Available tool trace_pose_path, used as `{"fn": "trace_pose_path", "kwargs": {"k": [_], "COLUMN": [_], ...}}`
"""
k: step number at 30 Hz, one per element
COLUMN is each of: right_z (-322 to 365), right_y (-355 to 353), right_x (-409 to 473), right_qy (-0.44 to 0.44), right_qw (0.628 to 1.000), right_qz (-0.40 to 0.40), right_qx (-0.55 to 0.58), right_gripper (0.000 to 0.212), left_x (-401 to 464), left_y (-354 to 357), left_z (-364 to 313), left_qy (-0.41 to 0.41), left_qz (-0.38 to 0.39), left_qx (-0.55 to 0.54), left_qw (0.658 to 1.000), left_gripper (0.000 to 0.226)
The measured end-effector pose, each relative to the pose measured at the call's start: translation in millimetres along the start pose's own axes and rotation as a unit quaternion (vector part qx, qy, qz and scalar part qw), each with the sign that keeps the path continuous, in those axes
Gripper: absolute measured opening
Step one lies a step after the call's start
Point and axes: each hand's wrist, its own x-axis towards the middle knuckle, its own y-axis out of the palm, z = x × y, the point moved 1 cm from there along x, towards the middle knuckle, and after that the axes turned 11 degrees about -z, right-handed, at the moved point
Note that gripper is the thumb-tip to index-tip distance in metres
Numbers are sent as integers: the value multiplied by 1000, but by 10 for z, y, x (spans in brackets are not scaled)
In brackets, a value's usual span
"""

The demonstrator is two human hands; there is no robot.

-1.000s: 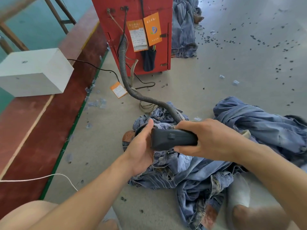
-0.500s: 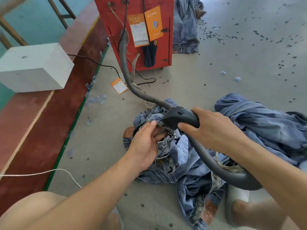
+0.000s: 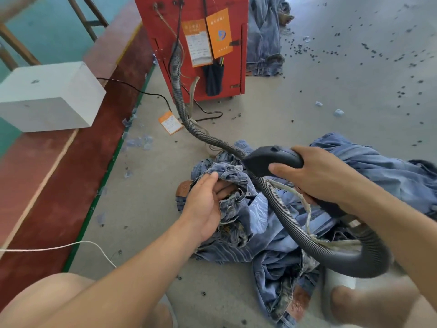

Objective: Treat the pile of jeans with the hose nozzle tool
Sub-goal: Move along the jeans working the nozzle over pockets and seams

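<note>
A crumpled pile of blue jeans lies on the grey floor in front of me. My left hand grips the bunched waistband of the top pair near its zipper. My right hand holds the black hose nozzle tool, its front end pointing left at the denim just above my left hand. A dark ribbed hose loops from the nozzle under my right forearm and runs back to the red machine.
A second heap of jeans lies behind the red machine. A white block sits on the red-brown platform at left. Black cables, an orange tag, small dark scraps and a white cord litter the floor. My knees show at the bottom.
My right hand has turned and raised the nozzle, and the hose now loops under my forearm. My left hand left the nozzle and took hold of the jeans' waistband.
</note>
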Motion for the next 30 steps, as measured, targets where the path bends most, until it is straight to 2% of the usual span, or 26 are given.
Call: {"fn": "trace_pose_path", "kwargs": {"k": [2,4,7,10,13,18,22,26,27,30], "right_z": [9,46,73,39,-33,-64,-83,-30,-6,49], "right_y": [-12,76,188,44,-67,10,-13,125,177,282], "right_x": [-60,-100,-47,37,23,-13,-3,-49,-40,6], "right_qy": [1,-15,-20,26,31,10,0,-39,-49,-52], "right_qw": [997,993,998,993,994,999,999,996,996,998], "right_qz": [76,115,56,-31,-15,24,42,71,66,25], "right_qx": [18,-9,33,112,103,41,19,-23,-34,-30], "right_gripper": [23,24,21,22,23,24,24,21,22,25], "left_x": [5,-20,-38,-20,-25,-19,-10,-38,-49,-40], "left_y": [-5,8,12,-15,-19,-14,-23,-35,-36,-47], "left_z": [0,13,33,11,-19,-6,-85,-98,-79,-7], "left_qy": [-2,-2,-12,-42,-32,29,17,2,5,10], "left_qz": [2,13,17,0,5,4,65,99,102,110], "left_qx": [2,12,22,1,11,84,36,57,74,86], "left_qw": [1000,1000,1000,999,999,996,997,993,992,990], "left_gripper": [28,27,35,38,31,41,53,16,15,43]}}
